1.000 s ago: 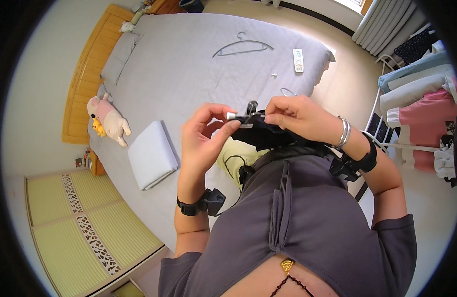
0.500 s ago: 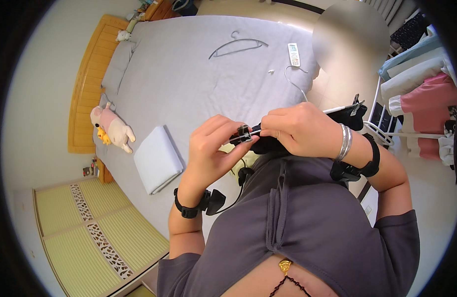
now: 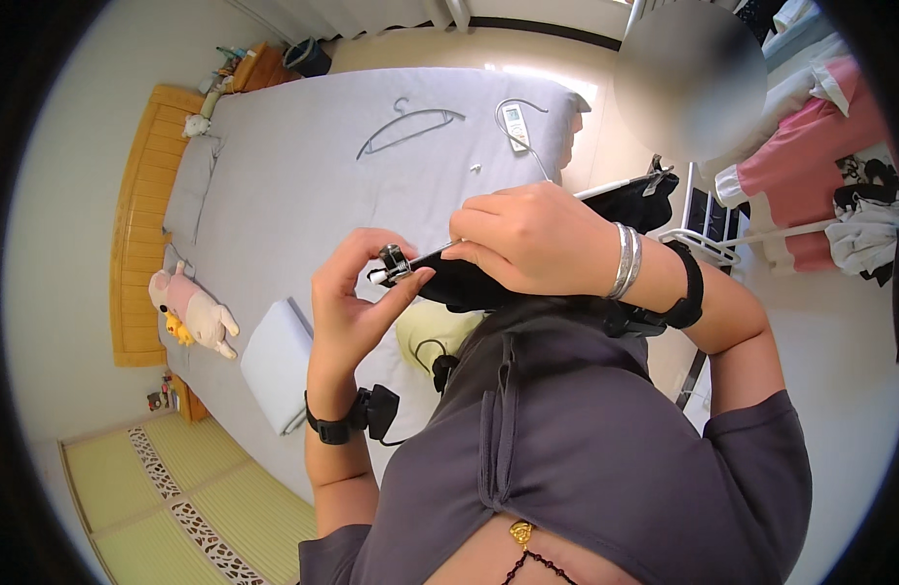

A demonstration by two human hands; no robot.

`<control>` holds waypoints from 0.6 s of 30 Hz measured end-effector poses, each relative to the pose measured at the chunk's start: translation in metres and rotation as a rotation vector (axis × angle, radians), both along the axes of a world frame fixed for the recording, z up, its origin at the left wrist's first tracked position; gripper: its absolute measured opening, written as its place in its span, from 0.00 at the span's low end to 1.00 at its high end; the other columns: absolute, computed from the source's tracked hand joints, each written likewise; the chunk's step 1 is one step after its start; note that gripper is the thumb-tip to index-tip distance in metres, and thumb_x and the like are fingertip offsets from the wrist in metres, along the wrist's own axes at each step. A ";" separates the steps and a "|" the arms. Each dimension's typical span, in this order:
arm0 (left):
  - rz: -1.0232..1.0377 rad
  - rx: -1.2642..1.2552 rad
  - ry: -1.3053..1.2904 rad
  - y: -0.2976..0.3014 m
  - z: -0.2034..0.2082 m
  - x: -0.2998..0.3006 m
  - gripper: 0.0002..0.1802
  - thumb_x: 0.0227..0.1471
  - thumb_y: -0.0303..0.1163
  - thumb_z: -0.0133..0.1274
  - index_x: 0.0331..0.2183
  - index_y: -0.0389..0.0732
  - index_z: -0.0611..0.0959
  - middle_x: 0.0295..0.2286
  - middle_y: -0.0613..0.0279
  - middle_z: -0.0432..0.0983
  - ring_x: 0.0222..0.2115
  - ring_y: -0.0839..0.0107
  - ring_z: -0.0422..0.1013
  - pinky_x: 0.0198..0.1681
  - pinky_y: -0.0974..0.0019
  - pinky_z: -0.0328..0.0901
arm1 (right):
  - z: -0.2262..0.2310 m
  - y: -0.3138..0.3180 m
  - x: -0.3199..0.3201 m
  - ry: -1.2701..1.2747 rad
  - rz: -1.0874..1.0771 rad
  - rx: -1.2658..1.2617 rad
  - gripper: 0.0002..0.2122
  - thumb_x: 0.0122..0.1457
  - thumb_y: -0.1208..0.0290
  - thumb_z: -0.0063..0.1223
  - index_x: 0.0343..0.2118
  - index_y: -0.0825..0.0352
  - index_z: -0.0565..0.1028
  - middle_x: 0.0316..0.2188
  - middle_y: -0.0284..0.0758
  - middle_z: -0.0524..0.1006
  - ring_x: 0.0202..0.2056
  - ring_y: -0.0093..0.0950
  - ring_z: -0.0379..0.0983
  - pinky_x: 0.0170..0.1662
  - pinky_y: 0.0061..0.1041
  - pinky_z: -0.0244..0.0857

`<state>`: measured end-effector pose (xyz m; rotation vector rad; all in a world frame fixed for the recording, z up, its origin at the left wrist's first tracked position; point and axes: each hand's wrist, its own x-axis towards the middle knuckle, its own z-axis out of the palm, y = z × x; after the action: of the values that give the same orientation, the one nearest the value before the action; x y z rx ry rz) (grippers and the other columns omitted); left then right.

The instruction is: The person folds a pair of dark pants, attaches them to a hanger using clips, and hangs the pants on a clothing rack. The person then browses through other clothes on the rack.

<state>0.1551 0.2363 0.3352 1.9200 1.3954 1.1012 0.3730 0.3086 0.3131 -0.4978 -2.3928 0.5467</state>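
A clip hanger [image 3: 602, 187] with a thin white bar and metal hook is held in front of my waist, its hook overlapping the bed beyond. My left hand [image 3: 342, 297] pinches the black-and-silver clip [image 3: 395, 261] at the bar's left end between thumb and fingers. A black garment [image 3: 620, 213] hangs below the bar, and another clip grips it at the right end. My right hand [image 3: 522, 239] is closed on the bar and the garment's edge near the left clip; its fingertips partly hide that spot.
On the grey bed [image 3: 303, 136] lie a grey hanger [image 3: 410, 129], a white remote [image 3: 515, 129], a folded pale cloth [image 3: 274, 366], a plush toy [image 3: 198, 310] and a pale yellow item [image 3: 430, 327]. A white rack [image 3: 707, 244] and hanging clothes [image 3: 800, 166] stand at the right.
The view has shifted, so the bed's things appear moved. Both hands stay on the hanger. The left clip now sits at the bar's white tip, a little farther from my right hand.
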 end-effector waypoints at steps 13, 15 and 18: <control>-0.078 -0.341 -0.414 0.017 0.024 0.006 0.17 0.46 0.17 0.60 0.41 0.33 0.81 0.31 0.67 0.78 0.33 0.80 0.72 0.39 0.75 0.68 | 0.025 0.036 0.004 0.132 0.093 -0.400 0.10 0.54 0.72 0.60 0.34 0.66 0.69 0.19 0.29 0.68 0.19 0.19 0.60 0.24 0.19 0.56; -0.089 -0.343 -0.522 0.019 0.009 -0.007 0.14 0.46 0.18 0.61 0.39 0.33 0.81 0.31 0.66 0.79 0.33 0.80 0.73 0.38 0.75 0.68 | 0.026 0.038 0.006 0.115 0.071 -0.406 0.10 0.55 0.72 0.59 0.34 0.66 0.69 0.19 0.29 0.68 0.18 0.18 0.59 0.24 0.18 0.55; -0.023 -0.305 -0.531 0.017 0.003 -0.011 0.12 0.46 0.18 0.61 0.37 0.32 0.81 0.31 0.64 0.80 0.32 0.80 0.73 0.36 0.76 0.68 | 0.033 0.041 0.009 0.049 0.045 -0.407 0.10 0.55 0.72 0.59 0.36 0.66 0.70 0.19 0.29 0.67 0.18 0.18 0.57 0.23 0.18 0.54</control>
<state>0.1439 0.2535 0.3377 1.3011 1.1548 1.1948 0.3820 0.3495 0.3460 -0.5951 -2.2534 1.0631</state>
